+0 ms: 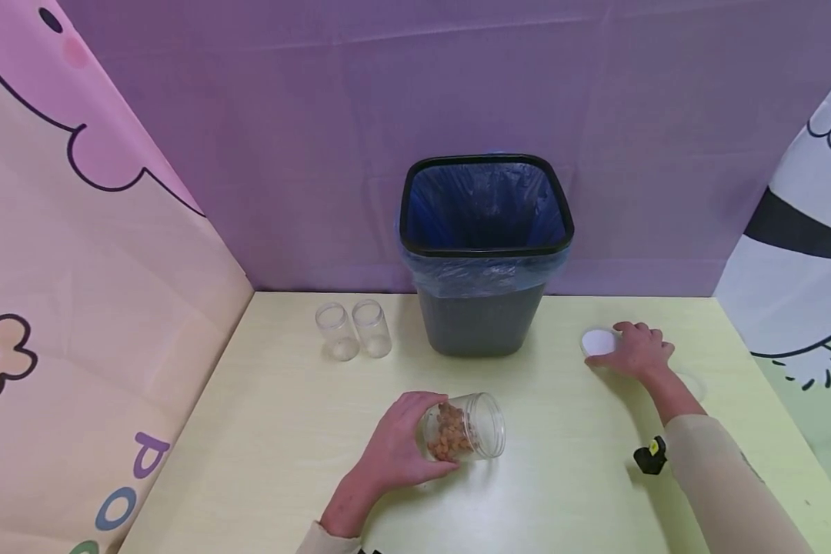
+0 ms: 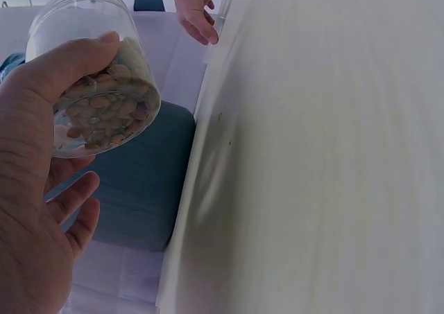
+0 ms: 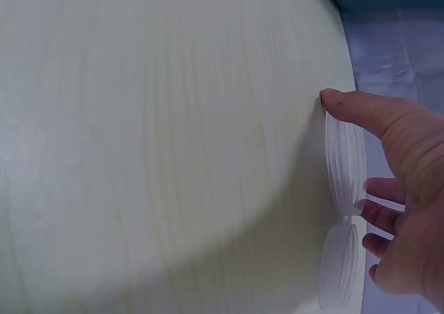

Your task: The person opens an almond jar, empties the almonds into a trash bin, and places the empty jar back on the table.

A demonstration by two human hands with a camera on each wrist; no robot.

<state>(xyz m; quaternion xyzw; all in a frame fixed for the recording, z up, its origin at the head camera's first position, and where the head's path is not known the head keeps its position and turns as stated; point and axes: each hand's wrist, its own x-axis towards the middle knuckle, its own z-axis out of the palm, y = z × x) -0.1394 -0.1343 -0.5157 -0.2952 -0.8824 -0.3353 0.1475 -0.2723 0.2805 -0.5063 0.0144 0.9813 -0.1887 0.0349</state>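
Note:
My left hand (image 1: 402,446) grips a clear jar (image 1: 483,425) part-filled with small brown pieces (image 1: 450,433). The jar is tipped on its side above the table, its uncovered mouth facing right. In the left wrist view, the thumb lies across the jar (image 2: 76,12) and the pieces gather near its base. Over at the table's right, my right hand (image 1: 640,350) has thumb and fingers at opposite edges of a round white lid (image 1: 599,343). Beside that lid, the right wrist view shows a second round lid (image 3: 338,267), which the hand does not hold.
A dark bin (image 1: 478,323) with a blue liner (image 1: 485,273) stands at the table's back middle. Left of it are two clear, uncovered jars (image 1: 337,331). A purple cloth wall (image 1: 318,154) rises behind the table (image 1: 270,431); printed cloths hang on both sides.

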